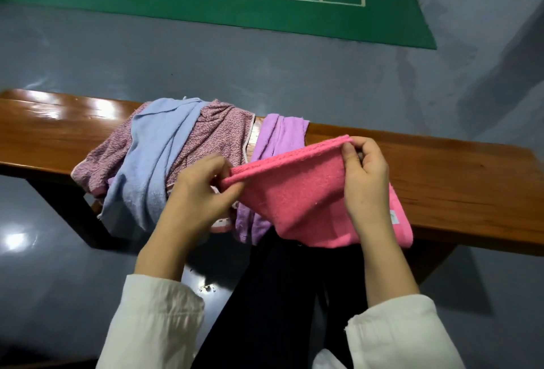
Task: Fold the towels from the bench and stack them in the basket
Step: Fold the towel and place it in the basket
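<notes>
I have the pink towel [300,200] lifted just above the near edge of the desk [447,174]. It seems to be doubled over once, and my left hand [203,192] and right hand [365,174] each keep a pinching grip on one end of its folded top edge. By my reckoning the job is barely begun: the blue towel [153,156], the speckled mauve towel [220,133] and the lilac towel [282,133] lie unfolded in a heap on the desk. The basket is out of view, so I cannot tell whether anything is stacked in it.
</notes>
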The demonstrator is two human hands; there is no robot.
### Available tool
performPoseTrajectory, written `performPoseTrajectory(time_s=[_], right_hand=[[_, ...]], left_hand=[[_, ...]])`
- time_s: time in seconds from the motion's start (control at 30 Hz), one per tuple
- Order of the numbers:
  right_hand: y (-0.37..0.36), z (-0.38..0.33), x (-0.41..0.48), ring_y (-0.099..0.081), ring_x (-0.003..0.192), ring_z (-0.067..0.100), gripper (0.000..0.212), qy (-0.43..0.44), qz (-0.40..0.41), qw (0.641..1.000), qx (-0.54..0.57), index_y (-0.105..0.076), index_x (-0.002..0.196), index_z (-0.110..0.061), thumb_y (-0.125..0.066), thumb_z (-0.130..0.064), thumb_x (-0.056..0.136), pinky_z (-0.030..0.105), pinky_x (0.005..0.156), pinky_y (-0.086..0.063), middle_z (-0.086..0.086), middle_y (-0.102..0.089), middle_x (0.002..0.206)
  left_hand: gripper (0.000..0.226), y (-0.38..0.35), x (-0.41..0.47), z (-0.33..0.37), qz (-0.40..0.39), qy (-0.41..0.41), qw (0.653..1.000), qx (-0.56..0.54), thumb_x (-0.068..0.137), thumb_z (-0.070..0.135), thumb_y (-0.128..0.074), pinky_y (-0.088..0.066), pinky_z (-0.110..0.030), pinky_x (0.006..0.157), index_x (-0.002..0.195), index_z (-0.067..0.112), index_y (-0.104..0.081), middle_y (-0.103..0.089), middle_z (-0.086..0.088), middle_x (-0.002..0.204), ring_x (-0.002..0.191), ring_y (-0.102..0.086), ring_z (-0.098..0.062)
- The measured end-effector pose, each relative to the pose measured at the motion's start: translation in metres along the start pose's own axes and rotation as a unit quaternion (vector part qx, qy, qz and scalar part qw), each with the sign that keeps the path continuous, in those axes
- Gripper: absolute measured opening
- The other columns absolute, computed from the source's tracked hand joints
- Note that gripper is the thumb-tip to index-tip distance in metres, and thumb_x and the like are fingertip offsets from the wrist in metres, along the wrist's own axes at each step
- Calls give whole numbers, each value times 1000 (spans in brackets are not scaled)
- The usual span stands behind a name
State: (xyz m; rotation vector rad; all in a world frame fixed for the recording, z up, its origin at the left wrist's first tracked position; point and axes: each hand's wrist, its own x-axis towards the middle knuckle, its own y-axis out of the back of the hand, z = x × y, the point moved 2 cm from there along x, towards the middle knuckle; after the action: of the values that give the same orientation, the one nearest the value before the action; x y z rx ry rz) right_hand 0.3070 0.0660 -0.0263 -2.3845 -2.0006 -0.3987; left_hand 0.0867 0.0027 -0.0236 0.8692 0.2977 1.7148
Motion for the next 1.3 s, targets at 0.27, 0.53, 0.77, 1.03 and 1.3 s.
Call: performPoseTrajectory(time_s=[0.27,0.53,0.77,1.03,1.3], right_hand=[[28,-50,15,-47,80,-1,12,100,110,989,-5,-49,89,-19,-45,-12,98,7,75,-35,-12,-48,88],[65,-125,19,-47,65,-15,12,153,186,970,33,-46,94,-15,-38,-13,102,6,62,-35,-13,-46,77],[84,-154,29,-48,70,-1,10,137,175,974,37,-51,97,-17,-43,-21,101,8,61,-37,-11,-51,80],[57,-161,66,-43,64,4,13,91,126,986,61,-51,97,-15,-41,-21,102,19,57,-35,-7,-50,75],[64,-159,55,-52,83,3,12,134,145,974,108,-53,99,-16,-42,-20,102,15,72,-42,-1,-59,95]], left_hand=[[16,13,52,57,19,-88,996,23,78,3,-64,-40,-15,64,84,18,-60,-51,11,73,67,-47,0],[14,7,73,142,113,-7,949,-295,92,10,-52,-35,-11,58,82,18,-49,-46,7,73,63,-40,2],[17,28,85,163,117,-30,955,-272,91,13,-61,-40,-15,61,80,24,-65,-59,20,63,62,-47,5],[26,47,126,161,138,-27,953,-267,89,2,-59,-44,-17,67,82,25,-67,-65,17,71,68,-54,2],[25,55,109,173,153,-103,952,-244,91,6,-56,-41,-13,70,83,30,-62,-63,23,72,73,-53,5]])
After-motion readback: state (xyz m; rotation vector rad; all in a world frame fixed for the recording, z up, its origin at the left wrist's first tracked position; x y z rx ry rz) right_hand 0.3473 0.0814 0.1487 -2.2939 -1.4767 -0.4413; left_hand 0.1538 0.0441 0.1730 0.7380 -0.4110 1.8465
